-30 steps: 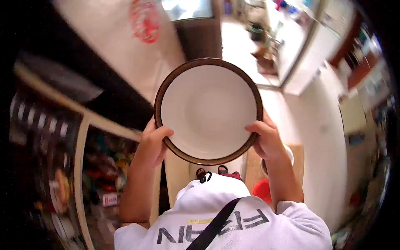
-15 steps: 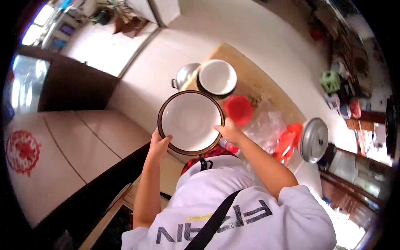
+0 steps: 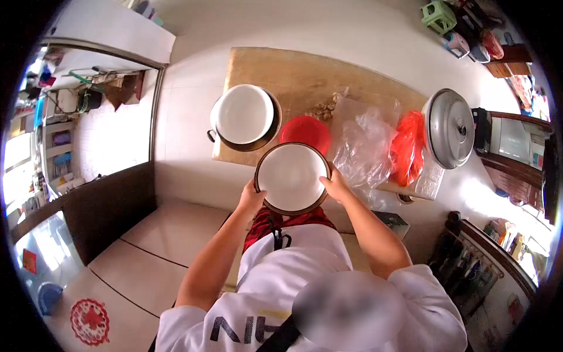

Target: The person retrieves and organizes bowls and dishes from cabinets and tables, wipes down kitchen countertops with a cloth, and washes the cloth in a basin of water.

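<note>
A wide bowl (image 3: 292, 176) with a white inside and a brown rim is held in front of my waist, its opening facing up. My left hand (image 3: 252, 198) grips its left edge, thumb over the rim. At the opposite edge, my right hand (image 3: 336, 185) is closed on the rim in the same way. The bowl's far edge overlaps the view of a red plastic bowl (image 3: 306, 132) on the table. Left of that, a white bowl (image 3: 243, 114) sits in a brown-rimmed dish (image 3: 271, 134). Nothing is visible inside the bowl I hold.
On the wooden table (image 3: 264, 67) are a small pile of pale brown pieces (image 3: 324, 108), a clear plastic bag (image 3: 366, 144) and a red plastic bag (image 3: 409, 146). A lidded metal pot (image 3: 450, 129) stands at the right end. A green stool (image 3: 438, 16) is beyond.
My view has swung round, so the table and its things now lie across the top. The bowl stays in both hands, now lower and further right in the view.
</note>
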Demonstrator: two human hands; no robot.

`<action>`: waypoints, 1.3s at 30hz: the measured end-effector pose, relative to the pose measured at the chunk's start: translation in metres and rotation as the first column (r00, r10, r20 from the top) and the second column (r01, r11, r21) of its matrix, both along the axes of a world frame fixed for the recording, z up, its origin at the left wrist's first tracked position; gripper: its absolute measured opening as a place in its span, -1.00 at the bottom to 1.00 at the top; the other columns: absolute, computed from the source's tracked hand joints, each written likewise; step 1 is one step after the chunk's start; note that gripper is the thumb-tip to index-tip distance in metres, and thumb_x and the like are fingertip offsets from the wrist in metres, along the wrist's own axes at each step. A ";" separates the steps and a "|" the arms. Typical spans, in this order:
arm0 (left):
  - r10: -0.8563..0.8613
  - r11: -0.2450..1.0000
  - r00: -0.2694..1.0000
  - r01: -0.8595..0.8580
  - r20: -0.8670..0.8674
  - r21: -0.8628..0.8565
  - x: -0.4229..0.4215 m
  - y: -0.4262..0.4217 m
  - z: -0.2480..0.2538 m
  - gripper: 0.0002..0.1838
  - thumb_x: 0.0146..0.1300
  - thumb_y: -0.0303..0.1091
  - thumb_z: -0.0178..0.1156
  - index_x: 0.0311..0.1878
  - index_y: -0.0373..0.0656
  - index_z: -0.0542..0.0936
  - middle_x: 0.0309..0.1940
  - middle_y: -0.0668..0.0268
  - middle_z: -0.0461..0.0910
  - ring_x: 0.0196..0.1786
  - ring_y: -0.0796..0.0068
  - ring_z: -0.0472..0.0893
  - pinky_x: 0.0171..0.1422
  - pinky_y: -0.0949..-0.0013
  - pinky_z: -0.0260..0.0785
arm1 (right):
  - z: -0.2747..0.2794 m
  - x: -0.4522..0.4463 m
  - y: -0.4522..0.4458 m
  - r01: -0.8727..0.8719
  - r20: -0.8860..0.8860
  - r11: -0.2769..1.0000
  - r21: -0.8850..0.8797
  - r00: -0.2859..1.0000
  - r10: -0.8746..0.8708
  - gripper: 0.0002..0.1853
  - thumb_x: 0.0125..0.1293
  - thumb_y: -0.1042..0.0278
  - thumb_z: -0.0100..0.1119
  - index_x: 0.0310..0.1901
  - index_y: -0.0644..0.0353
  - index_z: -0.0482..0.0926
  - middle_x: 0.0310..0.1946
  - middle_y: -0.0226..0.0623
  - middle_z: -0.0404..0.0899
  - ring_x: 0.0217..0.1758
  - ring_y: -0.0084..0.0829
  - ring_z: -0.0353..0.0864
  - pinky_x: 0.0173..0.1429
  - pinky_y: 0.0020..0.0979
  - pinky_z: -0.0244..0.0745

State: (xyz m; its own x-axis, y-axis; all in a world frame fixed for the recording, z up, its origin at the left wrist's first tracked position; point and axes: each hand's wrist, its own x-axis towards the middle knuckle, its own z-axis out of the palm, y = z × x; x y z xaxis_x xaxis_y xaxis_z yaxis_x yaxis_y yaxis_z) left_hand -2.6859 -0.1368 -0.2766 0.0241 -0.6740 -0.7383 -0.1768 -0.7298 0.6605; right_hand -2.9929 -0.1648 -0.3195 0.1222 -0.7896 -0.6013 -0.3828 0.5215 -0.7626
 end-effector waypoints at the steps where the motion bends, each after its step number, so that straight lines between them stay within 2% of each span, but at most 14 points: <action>1: -0.023 1.000 0.999 0.023 -0.030 0.006 -0.009 -0.008 -0.003 -0.52 0.17 -0.67 0.13 0.22 -0.30 0.49 -0.02 0.27 0.63 0.00 0.46 0.61 0.13 0.36 0.44 | 0.005 -0.008 0.004 0.047 0.007 0.999 0.019 0.999 -0.047 -0.39 0.30 0.39 0.19 0.37 0.28 0.29 0.20 0.10 0.52 0.22 -0.07 0.55 0.23 -0.14 0.46; 2: 0.032 0.998 0.984 -0.023 -0.173 0.057 -0.016 -0.015 -0.007 -0.55 0.23 -0.44 0.17 0.21 -0.26 0.48 -0.08 0.23 0.65 0.01 0.31 0.64 0.07 0.30 0.49 | 0.010 -0.015 0.008 0.096 0.013 0.995 0.040 0.995 -0.097 -0.38 0.29 0.42 0.19 0.38 0.27 0.28 0.21 0.08 0.51 0.22 -0.08 0.55 0.24 -0.15 0.47; 6: 0.279 0.892 0.782 0.004 -0.558 0.452 -0.026 -0.037 -0.047 -0.52 0.38 -0.11 0.16 0.25 -0.17 0.44 -0.09 0.23 0.59 -0.03 0.32 0.64 -0.06 0.28 0.50 | 0.020 -0.057 0.044 0.317 0.020 0.923 0.220 0.944 -0.329 -0.37 0.29 0.50 0.16 0.40 0.28 0.26 0.22 -0.10 0.50 0.24 -0.24 0.51 0.29 -0.27 0.42; 8: 0.501 0.792 0.684 -0.116 -0.530 0.599 -0.043 -0.050 -0.068 -0.48 0.42 0.05 0.12 0.25 -0.12 0.44 -0.08 0.22 0.57 -0.09 0.33 0.64 -0.12 0.28 0.50 | 0.018 -0.074 0.075 0.452 0.079 0.872 0.185 0.878 -0.472 -0.38 0.29 0.54 0.15 0.39 0.27 0.27 0.20 -0.20 0.50 0.24 -0.37 0.47 0.32 -0.33 0.36; 12: 0.614 0.707 0.757 -0.402 -0.223 0.582 -0.084 -0.073 -0.134 -0.53 0.43 0.02 0.14 0.10 -0.22 0.51 -0.13 0.17 0.60 -0.22 0.26 0.68 -0.19 0.21 0.52 | 0.035 -0.072 0.118 0.712 0.159 0.620 0.328 0.606 -0.780 -0.42 0.32 0.60 0.16 0.37 0.22 0.29 0.22 -0.21 0.49 0.26 -0.27 0.51 0.31 -0.24 0.42; 14: 0.464 0.821 0.872 -0.359 -0.153 0.443 -0.098 -0.084 -0.151 -0.66 0.43 -0.13 0.13 -0.02 -0.26 0.56 -0.19 0.18 0.62 -0.27 0.26 0.68 -0.29 0.25 0.53 | 0.041 -0.069 0.142 0.786 0.142 0.443 0.430 0.426 -0.894 -0.44 0.36 0.60 0.13 0.38 0.20 0.29 0.19 -0.18 0.52 0.25 -0.21 0.54 0.25 -0.20 0.50; 19: 0.017 0.946 0.973 -0.091 0.232 0.310 -0.110 -0.081 -0.134 -0.72 0.44 -0.28 0.09 -0.08 -0.34 0.59 -0.22 0.18 0.66 -0.33 0.35 0.68 -0.37 0.26 0.54 | 0.048 -0.049 0.165 0.795 0.143 0.368 0.482 0.343 -0.928 -0.43 0.37 0.60 0.11 0.39 0.11 0.29 0.23 -0.19 0.50 0.25 -0.19 0.54 0.20 -0.12 0.56; 22: 0.253 0.948 0.967 -0.252 0.021 0.195 -0.118 -0.115 -0.074 -0.69 0.43 -0.23 0.10 -0.07 -0.33 0.65 -0.35 0.16 0.69 -0.35 0.32 0.70 -0.40 0.33 0.51 | 0.040 -0.036 0.168 0.817 0.096 0.308 0.488 0.301 -0.949 -0.41 0.34 0.59 0.14 0.39 0.17 0.29 0.26 -0.18 0.49 0.28 -0.22 0.53 0.22 -0.16 0.53; 27: 0.606 0.794 0.750 -0.549 -0.265 0.260 -0.162 -0.242 -0.061 -0.77 0.47 -0.31 0.00 0.03 -0.23 0.50 -0.22 0.17 0.62 -0.35 0.28 0.64 -0.43 0.34 0.52 | -0.019 -0.031 0.145 0.699 0.068 0.689 0.192 0.691 -0.720 -0.47 0.35 0.57 0.10 0.36 0.23 0.31 0.16 -0.23 0.53 0.17 -0.32 0.56 0.21 -0.23 0.51; 28: 0.610 0.790 0.747 -0.547 -0.264 0.277 -0.165 -0.264 -0.077 -0.77 0.48 -0.32 -0.01 0.08 -0.22 0.46 -0.16 0.14 0.60 -0.36 0.27 0.63 -0.43 0.31 0.53 | -0.040 -0.023 0.139 0.762 0.102 0.578 0.292 0.576 -0.811 -0.41 0.35 0.55 0.12 0.40 0.17 0.25 0.17 -0.24 0.50 0.19 -0.33 0.53 0.16 -0.26 0.53; 31: 0.655 0.748 0.726 -0.583 -0.211 0.316 -0.163 -0.296 -0.108 -0.75 0.47 -0.39 -0.01 0.14 -0.22 0.42 -0.08 0.11 0.58 -0.28 0.20 0.61 -0.29 0.20 0.57 | -0.064 0.001 0.086 0.708 -0.078 0.675 0.205 0.700 -0.710 -0.30 0.35 0.49 0.12 0.49 0.10 0.11 0.27 -0.15 0.39 0.23 -0.27 0.47 -0.02 -0.30 0.60; 35: 0.693 0.718 0.693 -0.640 -0.199 0.273 -0.159 -0.293 -0.116 -0.74 0.46 -0.41 0.04 0.16 -0.22 0.43 -0.10 0.08 0.58 -0.29 0.20 0.59 -0.22 0.17 0.57 | -0.080 0.019 0.033 0.566 -0.047 0.813 0.138 0.823 -0.565 -0.32 0.32 0.53 0.11 0.46 0.22 0.14 0.22 -0.13 0.45 0.23 -0.29 0.47 0.25 -0.30 0.42; 38: 0.619 0.776 0.756 -0.547 -0.214 0.314 -0.157 -0.273 -0.120 -0.71 0.42 -0.36 0.13 0.14 -0.22 0.44 -0.10 0.10 0.58 -0.28 0.24 0.59 -0.19 0.21 0.56 | -0.098 0.019 0.024 0.620 0.038 0.709 0.335 0.743 -0.668 -0.37 0.32 0.52 0.13 0.42 0.27 0.20 0.19 -0.14 0.49 0.19 -0.31 0.50 0.27 -0.33 0.39; 39: 0.450 0.891 0.880 -0.430 -0.153 0.149 -0.155 -0.256 -0.127 -0.70 0.39 -0.35 0.16 0.12 -0.22 0.45 -0.11 0.10 0.58 -0.28 0.25 0.59 -0.19 0.22 0.56 | -0.100 0.018 0.021 0.617 0.003 0.702 0.356 0.750 -0.661 -0.37 0.32 0.51 0.13 0.41 0.27 0.20 0.19 -0.14 0.49 0.18 -0.31 0.50 0.27 -0.32 0.39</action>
